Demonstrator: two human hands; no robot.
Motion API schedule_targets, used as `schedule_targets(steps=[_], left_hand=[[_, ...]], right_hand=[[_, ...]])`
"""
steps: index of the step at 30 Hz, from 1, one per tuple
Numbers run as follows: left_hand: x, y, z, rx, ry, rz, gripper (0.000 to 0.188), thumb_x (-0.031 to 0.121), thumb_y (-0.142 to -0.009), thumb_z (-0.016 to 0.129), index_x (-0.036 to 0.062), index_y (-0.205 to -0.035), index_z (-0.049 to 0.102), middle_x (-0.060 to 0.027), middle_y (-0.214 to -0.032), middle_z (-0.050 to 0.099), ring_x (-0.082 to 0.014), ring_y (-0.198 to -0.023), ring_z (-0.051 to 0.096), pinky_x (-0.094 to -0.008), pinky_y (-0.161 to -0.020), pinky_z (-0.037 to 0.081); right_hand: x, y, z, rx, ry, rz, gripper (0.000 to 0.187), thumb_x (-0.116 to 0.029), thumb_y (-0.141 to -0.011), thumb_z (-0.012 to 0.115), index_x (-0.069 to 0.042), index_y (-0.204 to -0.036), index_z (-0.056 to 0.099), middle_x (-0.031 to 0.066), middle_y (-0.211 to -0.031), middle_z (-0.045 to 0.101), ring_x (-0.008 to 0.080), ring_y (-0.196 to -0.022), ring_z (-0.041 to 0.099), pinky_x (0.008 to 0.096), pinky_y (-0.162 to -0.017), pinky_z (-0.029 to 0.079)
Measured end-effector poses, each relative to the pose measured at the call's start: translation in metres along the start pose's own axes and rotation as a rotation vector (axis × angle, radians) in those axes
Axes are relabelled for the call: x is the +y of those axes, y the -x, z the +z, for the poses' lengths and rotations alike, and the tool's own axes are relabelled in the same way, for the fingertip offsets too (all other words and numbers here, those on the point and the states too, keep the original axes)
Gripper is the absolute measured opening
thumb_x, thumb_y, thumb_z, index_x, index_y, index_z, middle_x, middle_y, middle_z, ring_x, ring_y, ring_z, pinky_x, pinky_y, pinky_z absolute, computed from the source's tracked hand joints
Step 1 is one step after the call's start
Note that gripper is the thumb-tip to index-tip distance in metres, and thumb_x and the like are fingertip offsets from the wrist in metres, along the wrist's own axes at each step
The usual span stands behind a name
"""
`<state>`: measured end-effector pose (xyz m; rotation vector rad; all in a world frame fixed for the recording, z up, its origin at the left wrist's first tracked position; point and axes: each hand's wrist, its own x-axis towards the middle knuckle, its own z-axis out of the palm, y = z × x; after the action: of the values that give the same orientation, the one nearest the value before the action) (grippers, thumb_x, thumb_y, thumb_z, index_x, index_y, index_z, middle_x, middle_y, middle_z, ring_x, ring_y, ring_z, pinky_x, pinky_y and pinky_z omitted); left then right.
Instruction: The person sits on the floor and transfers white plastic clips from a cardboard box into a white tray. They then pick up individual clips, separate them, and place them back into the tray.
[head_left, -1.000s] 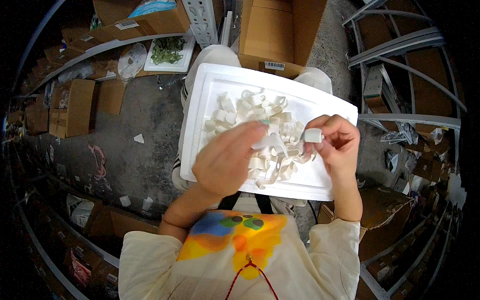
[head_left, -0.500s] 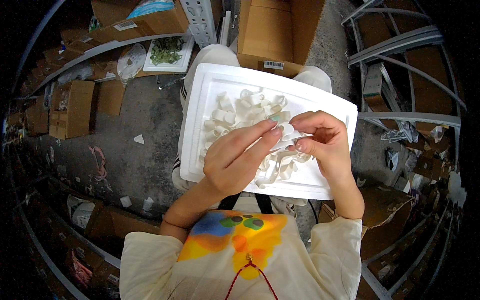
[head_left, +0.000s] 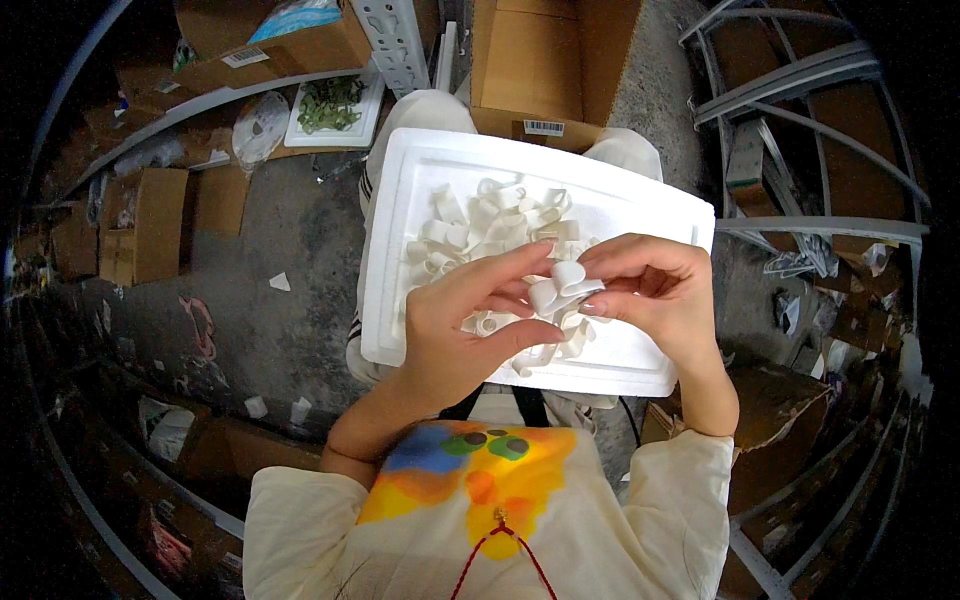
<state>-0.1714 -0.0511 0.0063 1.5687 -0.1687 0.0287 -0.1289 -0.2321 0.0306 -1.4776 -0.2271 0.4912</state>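
Note:
A white foam tray (head_left: pixel 388 250) with a raised rim rests across my lap, tilted a little. Heaped in it is a pile of white curled strips (head_left: pixel 492 215), soft-looking loops whose exact kind I cannot make out. Between thumb and fingertips my right hand (head_left: pixel 668 295) pinches a white looped piece (head_left: pixel 563 288) above the pile. My left hand (head_left: pixel 445 315) is at the piece's left side, thumb and fingers spread apart around it without gripping. The left palm and fingers hide part of the heap.
An open cardboard box (head_left: pixel 530 70) stands just beyond my knees. At the far left, a smaller white tray (head_left: pixel 370 125) holds green pieces (head_left: pixel 328 103). Metal shelving (head_left: pixel 815 230) rises on the right, cartons (head_left: pixel 150 225) on the left. Paper scraps (head_left: pixel 279 282) litter the floor.
My left fingers have come away from the white piece and spread, with the thumb now showing. My right hand still holds the piece, shifted slightly right, and its loops show more fully.

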Motion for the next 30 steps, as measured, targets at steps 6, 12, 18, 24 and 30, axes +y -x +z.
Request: schedule_targets(steps=[6,12,18,24,30], left_hand=[[0.003,-0.003,-0.003,-0.007,-0.047,-0.046,0.031,-0.003,-0.066,0.065,0.0013,-0.097,0.06,-0.0094,-0.091,0.058,-0.0103,-0.074,0.056,-0.0206,-0.062,0.05],[-0.001,-0.003,-0.004,-0.009,-0.051,-0.142,0.028,-0.002,-0.067,0.065,0.0018,-0.094,0.061,-0.0081,-0.087,0.059,-0.0101,-0.074,0.056,-0.0198,-0.06,0.049],[0.002,-0.004,-0.005,0.055,0.176,-0.261,0.026,-0.002,-0.069,0.064,-0.0024,-0.094,0.058,-0.0082,-0.084,0.06,-0.0115,-0.074,0.057,-0.0201,-0.062,0.049],[0.002,-0.003,-0.012,0.09,0.499,-0.359,0.024,-0.002,-0.075,0.057,-0.0064,-0.098,0.053,-0.0118,-0.083,0.059,-0.0147,-0.072,0.059,-0.0225,-0.062,0.049],[0.004,-0.001,-0.006,0.081,0.603,-0.424,0.025,0.001,-0.077,0.055,-0.006,-0.101,0.051,-0.0107,-0.081,0.058,-0.0146,-0.071,0.059,-0.0235,-0.061,0.05]], right_hand=[[-0.003,0.0,0.002,-0.033,0.151,-0.001,0.02,0.003,-0.065,0.067,0.001,-0.085,0.062,0.0083,-0.086,0.061,0.0114,-0.074,0.058,0.0211,-0.064,0.048],[-0.001,0.0,0.003,-0.056,0.256,-0.007,0.021,0.0,-0.065,0.068,0.0,-0.086,0.062,0.0072,-0.084,0.061,0.0103,-0.073,0.057,0.0213,-0.062,0.048],[-0.004,0.001,0.01,-0.008,0.322,-0.074,0.03,-0.003,-0.063,0.07,-0.002,-0.091,0.061,0.0083,-0.084,0.061,0.0147,-0.073,0.058,0.0232,-0.064,0.049],[-0.005,0.004,0.018,0.136,0.94,-0.783,0.034,-0.004,-0.058,0.07,0.003,-0.089,0.06,0.0129,-0.082,0.06,0.0207,-0.069,0.059,0.0245,-0.058,0.049],[0.003,0.002,0.017,0.19,1.094,-0.928,0.031,-0.003,-0.057,0.07,0.005,-0.085,0.059,0.0136,-0.078,0.06,0.02,-0.062,0.058,0.0239,-0.052,0.047]])
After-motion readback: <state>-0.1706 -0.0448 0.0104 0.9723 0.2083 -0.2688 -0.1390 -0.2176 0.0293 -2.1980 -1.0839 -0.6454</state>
